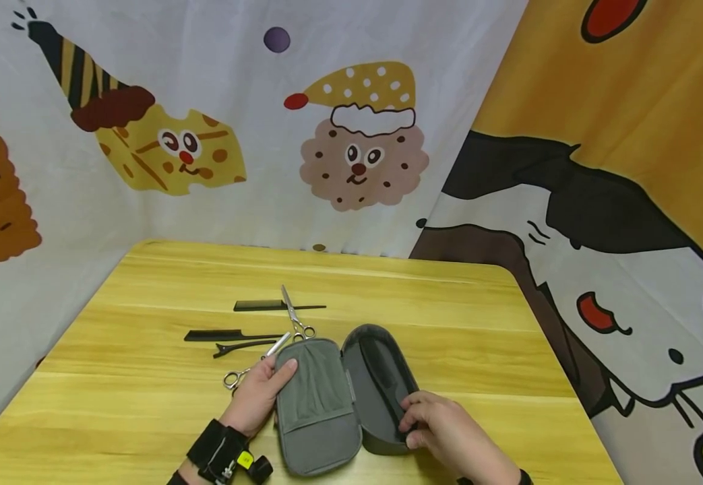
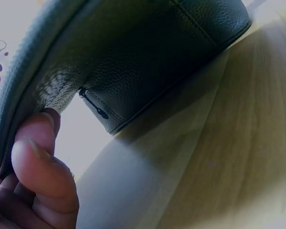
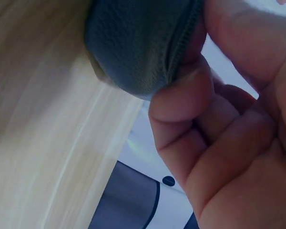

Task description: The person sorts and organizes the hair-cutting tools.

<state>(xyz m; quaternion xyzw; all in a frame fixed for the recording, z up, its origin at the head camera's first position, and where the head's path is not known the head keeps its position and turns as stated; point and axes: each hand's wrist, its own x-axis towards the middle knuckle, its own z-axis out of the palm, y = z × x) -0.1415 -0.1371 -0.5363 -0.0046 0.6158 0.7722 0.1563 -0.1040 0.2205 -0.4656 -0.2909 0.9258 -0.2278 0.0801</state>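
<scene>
A grey zippered case [image 1: 381,441] lies open like a book on the table. My left hand [image 1: 257,397] grips the edge of its lid [image 1: 317,441], thumb on the inner pocket side and fingers behind, as the left wrist view shows. At the other half, my right hand [image 1: 442,428] pinches the zippered rim [image 3: 174,52] between thumb and curled fingers. Inside that half rests a black long-handled comb or brush [image 1: 378,367], its lower end near my right fingertips. The leathery outside of the case [image 2: 148,62] fills the upper left wrist view.
Beyond the case on the wooden table [image 1: 478,323] lie a tail comb [image 1: 260,306], a second black comb [image 1: 214,335], a black hair clip [image 1: 242,347] and scissors [image 1: 290,310]. Another pair of scissors [image 1: 232,379] is partly hidden by my left hand. A printed curtain [image 1: 205,40] hangs behind.
</scene>
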